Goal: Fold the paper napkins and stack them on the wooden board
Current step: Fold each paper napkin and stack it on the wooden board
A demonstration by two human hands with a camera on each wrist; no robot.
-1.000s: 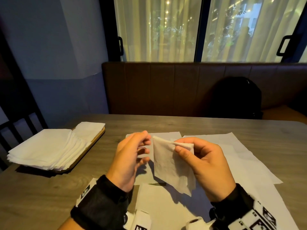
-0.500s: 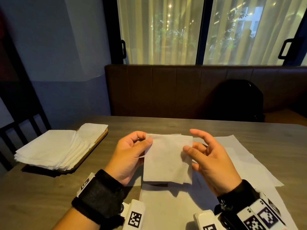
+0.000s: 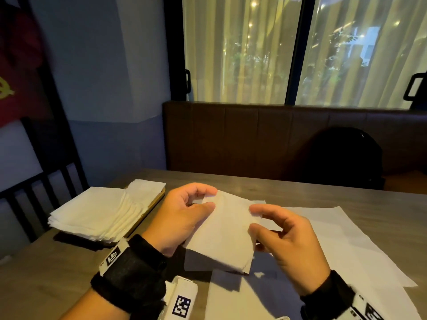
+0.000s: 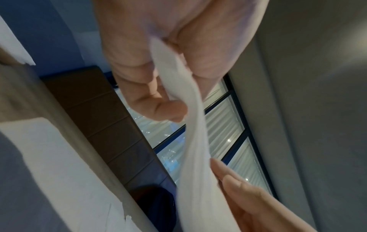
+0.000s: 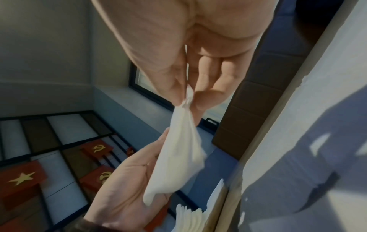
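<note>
Dim restaurant booth: grey wood table (image 3: 300, 188), brown bench back, curtained windows behind. Flat unfolded sheets (image 3: 346, 229) lie on the table under and to the right of the hands.

Change: a second ago the right hand (image 3: 293, 248) alone held the folded napkin (image 3: 221, 229) by its top edge, left fingers just off it. Half a second ago both hands had it squared up, facing the camera. Now it has tilted and drifted left, and the view has swung left too. Reads as the fold being finished and the piece on its way to the stack (image 3: 97, 213) on the board (image 3: 154, 202), at the table's left. Judgement only.

Hands:
- Left hand (image 3: 184, 218): thumb and fingertips pinch the napkin's upper left edge; left-wrist view shows the paper running between thumb and curled fingers.
- Right hand: thumb and forefinger pinch the right edge, confirmed in the right-wrist view, where the paper bunches at the fingertips; other fingers loosely extended.
- Both wrists raised, napkin clear of the table, hanging slack between the two pinches.

Stack fans toward its near edge, several folded pieces deep. Board mostly hidden beneath; only its right rim shows.
</note>
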